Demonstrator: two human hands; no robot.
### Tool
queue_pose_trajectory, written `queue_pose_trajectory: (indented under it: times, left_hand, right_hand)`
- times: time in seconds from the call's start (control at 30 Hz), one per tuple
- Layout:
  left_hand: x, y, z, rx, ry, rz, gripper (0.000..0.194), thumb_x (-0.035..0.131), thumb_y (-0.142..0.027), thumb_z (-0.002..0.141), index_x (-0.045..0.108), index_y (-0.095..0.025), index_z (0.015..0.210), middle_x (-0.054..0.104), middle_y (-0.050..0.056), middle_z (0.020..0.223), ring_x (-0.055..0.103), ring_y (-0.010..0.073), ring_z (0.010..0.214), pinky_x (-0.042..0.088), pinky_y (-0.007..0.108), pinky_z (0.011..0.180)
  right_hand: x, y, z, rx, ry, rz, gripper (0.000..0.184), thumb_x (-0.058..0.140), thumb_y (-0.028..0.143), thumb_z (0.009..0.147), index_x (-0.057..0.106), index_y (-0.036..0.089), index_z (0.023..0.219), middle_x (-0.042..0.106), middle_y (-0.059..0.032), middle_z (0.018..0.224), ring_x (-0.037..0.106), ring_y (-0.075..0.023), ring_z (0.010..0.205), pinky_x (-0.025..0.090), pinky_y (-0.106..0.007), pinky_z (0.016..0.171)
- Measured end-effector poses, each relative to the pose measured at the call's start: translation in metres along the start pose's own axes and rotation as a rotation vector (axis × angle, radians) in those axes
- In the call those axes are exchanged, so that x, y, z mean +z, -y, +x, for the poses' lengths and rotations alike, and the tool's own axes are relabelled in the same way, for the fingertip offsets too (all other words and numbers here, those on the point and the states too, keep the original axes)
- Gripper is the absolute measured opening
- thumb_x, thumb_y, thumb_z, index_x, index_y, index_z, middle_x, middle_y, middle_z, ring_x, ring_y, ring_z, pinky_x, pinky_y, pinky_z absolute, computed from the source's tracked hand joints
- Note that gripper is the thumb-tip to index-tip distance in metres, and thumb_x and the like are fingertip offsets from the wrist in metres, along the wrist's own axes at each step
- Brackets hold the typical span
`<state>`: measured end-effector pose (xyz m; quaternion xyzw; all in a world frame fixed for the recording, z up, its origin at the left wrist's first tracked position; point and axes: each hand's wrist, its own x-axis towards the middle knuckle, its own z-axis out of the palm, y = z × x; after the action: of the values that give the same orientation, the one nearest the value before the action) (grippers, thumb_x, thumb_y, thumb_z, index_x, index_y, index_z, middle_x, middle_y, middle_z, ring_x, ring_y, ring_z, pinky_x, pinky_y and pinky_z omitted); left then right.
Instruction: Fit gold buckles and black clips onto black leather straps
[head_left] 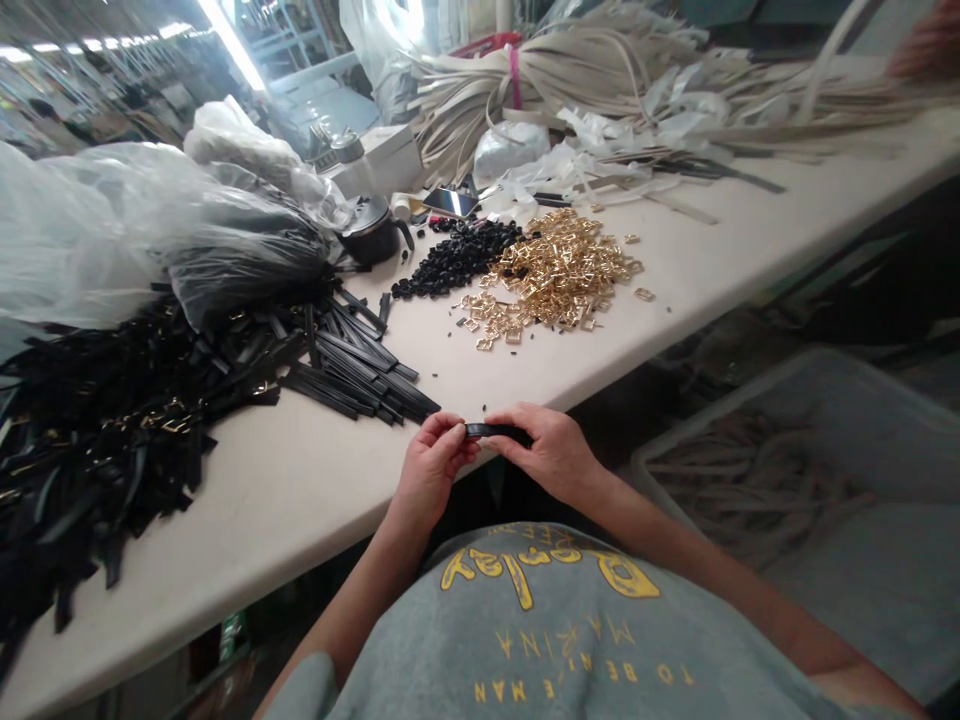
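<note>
Between my two hands a short black strap is held at the front edge of the table. My left hand pinches its left end between thumb and fingers. Thumb and fingers of my right hand close round the other end, hiding part of it. Just beyond my left hand lies a fan of flat black straps. Farther back are a heap of gold metal buckles and a pile of small black loops, which touch each other.
A large tangle of black straps covers the table's left end, with clear plastic bags behind it. A dark lidded pot and a phone stand farther back, near bundled beige strips. Right and below is a plastic bin.
</note>
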<state>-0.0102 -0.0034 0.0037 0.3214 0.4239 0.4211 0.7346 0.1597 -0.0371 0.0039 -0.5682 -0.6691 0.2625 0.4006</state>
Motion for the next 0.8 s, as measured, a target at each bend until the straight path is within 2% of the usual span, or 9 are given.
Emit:
queue_pose_trajectory:
  times: [0.13,0.23,0.33,0.43,0.53,0.6,0.67,0.7,0.8]
  left_hand:
    - [-0.007,0.005,-0.002,0.015,0.019,0.025,0.032,0.083,-0.031,0.068,0.062,-0.018,0.089,0.067,-0.002,0.075,0.063,0.0085,0.063,0.051,0.018,0.064]
    - [-0.011,0.006,-0.003,0.096,0.090,0.259,0.026,0.076,-0.034,0.077,0.068,-0.020,0.096,0.069,0.000,0.081,0.063,0.0107,0.070,0.051,0.022,0.070]
    - [-0.012,0.004,-0.002,0.333,0.172,0.669,0.018,0.071,-0.033,0.083,0.073,-0.021,0.096,0.069,0.004,0.092,0.064,0.0155,0.084,0.051,0.026,0.078]
    - [-0.011,0.002,0.001,0.652,0.167,0.976,0.011,0.067,-0.027,0.086,0.074,-0.025,0.094,0.067,0.005,0.102,0.062,0.0178,0.095,0.049,0.030,0.085]
    - [-0.009,0.002,0.001,0.941,0.160,1.138,0.015,0.064,-0.018,0.087,0.073,-0.028,0.093,0.066,0.003,0.103,0.060,0.0176,0.096,0.047,0.033,0.088]
    - [-0.009,0.002,-0.002,1.052,0.217,1.162,0.014,0.065,-0.016,0.085,0.071,-0.027,0.090,0.066,0.003,0.099,0.060,0.0178,0.094,0.046,0.033,0.087]
    - [-0.008,0.003,-0.005,1.030,0.280,1.095,0.003,0.069,-0.023,0.083,0.068,-0.023,0.086,0.066,0.004,0.093,0.060,0.0187,0.088,0.047,0.032,0.082]
    - [-0.008,0.003,-0.005,0.969,0.280,1.034,0.009,0.069,-0.030,0.082,0.066,-0.022,0.085,0.066,0.004,0.089,0.060,0.0191,0.085,0.048,0.032,0.078]
    - [-0.006,0.004,0.001,0.629,0.152,0.843,0.025,0.062,-0.044,0.085,0.062,-0.019,0.085,0.064,0.003,0.079,0.059,0.0177,0.074,0.048,0.030,0.069]
  right_hand:
    - [-0.002,-0.002,-0.001,-0.004,0.020,-0.018,0.010,0.072,0.019,0.082,0.070,0.020,0.092,0.071,-0.0003,0.089,0.065,-0.0157,0.083,0.046,-0.025,0.075]
    - [-0.006,0.001,-0.002,-0.030,0.040,-0.046,0.006,0.070,0.015,0.083,0.070,0.020,0.086,0.070,0.0012,0.082,0.064,-0.0136,0.077,0.043,-0.023,0.069]
    - [-0.007,0.003,-0.004,-0.059,0.052,-0.096,0.003,0.067,0.015,0.085,0.068,0.018,0.084,0.069,-0.0004,0.081,0.062,-0.0132,0.074,0.041,-0.023,0.067]
    - [-0.006,0.002,-0.006,-0.051,0.056,-0.137,0.006,0.065,0.012,0.083,0.068,0.017,0.083,0.068,-0.0009,0.080,0.062,-0.0136,0.074,0.041,-0.023,0.069]
    - [-0.006,-0.002,-0.005,-0.021,0.047,-0.149,0.008,0.066,0.010,0.081,0.067,0.018,0.081,0.068,0.0000,0.078,0.062,-0.0139,0.073,0.040,-0.023,0.067]
    - [-0.009,-0.006,-0.004,0.001,0.033,-0.157,0.007,0.067,0.010,0.080,0.066,0.017,0.079,0.067,0.0004,0.076,0.061,-0.0139,0.071,0.039,-0.023,0.065]
    - [-0.013,-0.010,-0.004,0.028,0.000,-0.144,0.006,0.066,0.011,0.081,0.066,0.017,0.079,0.067,0.0006,0.076,0.061,-0.0137,0.071,0.039,-0.023,0.064]
    - [-0.016,-0.012,-0.004,0.033,-0.019,-0.129,0.006,0.066,0.012,0.082,0.065,0.018,0.079,0.066,0.0006,0.077,0.061,-0.0137,0.071,0.039,-0.023,0.064]
    - [-0.021,-0.018,-0.006,-0.001,-0.056,-0.092,0.005,0.065,0.015,0.085,0.066,0.018,0.081,0.066,0.0002,0.077,0.061,-0.0137,0.073,0.039,-0.023,0.066]
